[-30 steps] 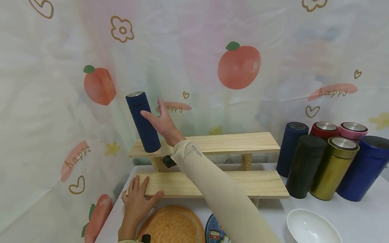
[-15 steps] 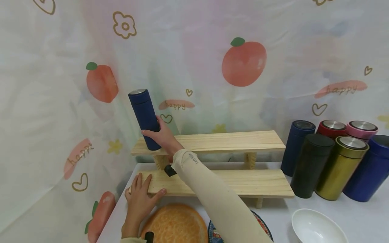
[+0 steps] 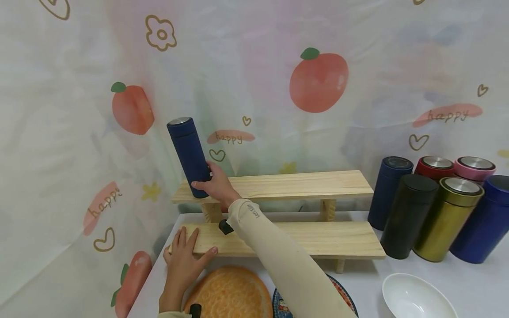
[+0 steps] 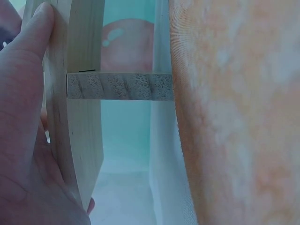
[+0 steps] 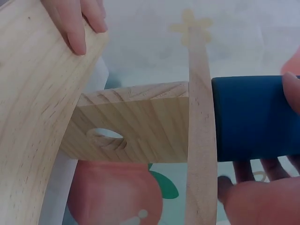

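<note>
On the left end of the upper wooden shelf (image 3: 294, 184) stands a dark blue thermos flask (image 3: 186, 152) with a silver-topped lid. My right hand (image 3: 218, 183) holds it low near its base, thumb across the front. The right wrist view has the flask's blue bottom (image 5: 253, 117) right at the shelf board (image 5: 201, 140), with fingers (image 5: 269, 168) on its far side. My left hand (image 3: 183, 263) rests on the left end of the lower shelf (image 3: 294, 238), fingers spread over the top. From the left wrist, its thumb (image 4: 40, 23) lies along the board's edge.
Several thermos flasks stand right of the shelves, among them a black one (image 3: 409, 216) and a gold one (image 3: 449, 221). A white bowl (image 3: 417, 296) is at the front right. Before the lower shelf lie a round bread-patterned mat (image 3: 230, 293) and a patterned plate (image 3: 343, 291).
My right hand came from beside the flask's upper part with fingers apart, closed round its side and slid down toward the base. The flask and left hand stay about where they were.
</note>
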The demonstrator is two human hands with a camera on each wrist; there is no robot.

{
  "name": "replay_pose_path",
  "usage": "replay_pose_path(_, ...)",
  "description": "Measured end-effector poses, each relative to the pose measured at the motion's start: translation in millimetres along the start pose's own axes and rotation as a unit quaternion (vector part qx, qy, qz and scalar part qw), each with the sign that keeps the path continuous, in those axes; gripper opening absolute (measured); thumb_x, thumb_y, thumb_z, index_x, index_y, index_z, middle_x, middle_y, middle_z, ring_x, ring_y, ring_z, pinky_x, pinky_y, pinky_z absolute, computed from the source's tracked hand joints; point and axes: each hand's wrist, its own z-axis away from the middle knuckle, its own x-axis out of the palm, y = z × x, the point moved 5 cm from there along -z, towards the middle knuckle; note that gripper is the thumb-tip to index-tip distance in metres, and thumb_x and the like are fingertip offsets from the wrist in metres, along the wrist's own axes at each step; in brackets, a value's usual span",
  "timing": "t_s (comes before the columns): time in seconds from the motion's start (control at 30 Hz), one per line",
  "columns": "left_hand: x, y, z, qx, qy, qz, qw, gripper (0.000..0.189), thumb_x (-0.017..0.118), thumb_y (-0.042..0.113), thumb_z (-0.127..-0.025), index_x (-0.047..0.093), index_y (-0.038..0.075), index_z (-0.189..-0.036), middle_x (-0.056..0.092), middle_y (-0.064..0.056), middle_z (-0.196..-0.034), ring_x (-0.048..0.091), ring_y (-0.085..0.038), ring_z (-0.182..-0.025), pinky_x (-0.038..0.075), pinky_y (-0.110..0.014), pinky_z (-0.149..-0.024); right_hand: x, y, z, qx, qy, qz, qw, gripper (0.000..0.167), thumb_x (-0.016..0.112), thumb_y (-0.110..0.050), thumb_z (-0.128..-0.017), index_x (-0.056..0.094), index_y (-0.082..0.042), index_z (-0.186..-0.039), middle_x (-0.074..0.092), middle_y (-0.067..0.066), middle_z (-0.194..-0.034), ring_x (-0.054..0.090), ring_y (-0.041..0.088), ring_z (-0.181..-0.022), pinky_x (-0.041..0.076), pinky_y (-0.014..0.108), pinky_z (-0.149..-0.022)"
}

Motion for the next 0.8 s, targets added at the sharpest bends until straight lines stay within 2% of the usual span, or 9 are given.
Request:
replay_pose_path(0.2,-0.8,0.8,0.7,0.008,0.014,0.005,0.9999,0.096,0.071,0.071,-0.091,0.053,0.003,-0.157,0.024,-0.035,-0.169,0.017,-0.051,-0.156,0.012,-0.079,-0.107,-2,-2,4.4,0.004,0.009,-0.014,0.9999,0.079,0.077,-0.011,-0.1,0.032,-0.005,-0.165,0.044,0.017,-0.163,0.049,0.035,-0.146,0.04,0.052,-0.118)
replay_pose_path(0.43,-0.9,-0.6,1.8,0.004,-0.002,0.001,1.0,0.098,0.07,0.071,-0.092,0.049,0.003,-0.16,0.02,-0.033,-0.171,0.013,-0.049,-0.158,0.01,-0.079,-0.108,-9,-9,17.5,-0.014,-0.011,0.016,0.9997,0.084,0.083,-0.014,-0.096,0.032,-0.007,-0.163,0.048,0.015,-0.16,0.054,0.034,-0.142,0.043,0.051,-0.116)
replay_pose_path(0.63,-0.7,1.0,1.0,0.005,-0.006,0.003,1.0,0.099,0.07,0.07,-0.093,0.049,0.001,-0.16,0.018,-0.035,-0.171,0.011,-0.05,-0.158,0.01,-0.078,-0.108,-22,-19,33.2,-0.02,-0.035,0.036,0.9986,0.091,0.084,-0.021,-0.096,0.028,-0.011,-0.166,0.043,0.012,-0.165,0.052,0.033,-0.144,0.041,0.053,-0.116)
replay_pose_path(0.8,-2.5,1.6,2.8,0.009,-0.006,-0.001,0.9999,0.098,0.07,0.069,-0.093,0.049,0.0,-0.159,0.019,-0.037,-0.17,0.013,-0.051,-0.157,0.01,-0.08,-0.107,-38,-24,43.8,-0.022,-0.036,0.038,0.9983,0.099,0.085,-0.02,-0.093,0.023,-0.015,-0.169,0.039,0.013,-0.168,0.052,0.036,-0.144,0.044,0.053,-0.114)
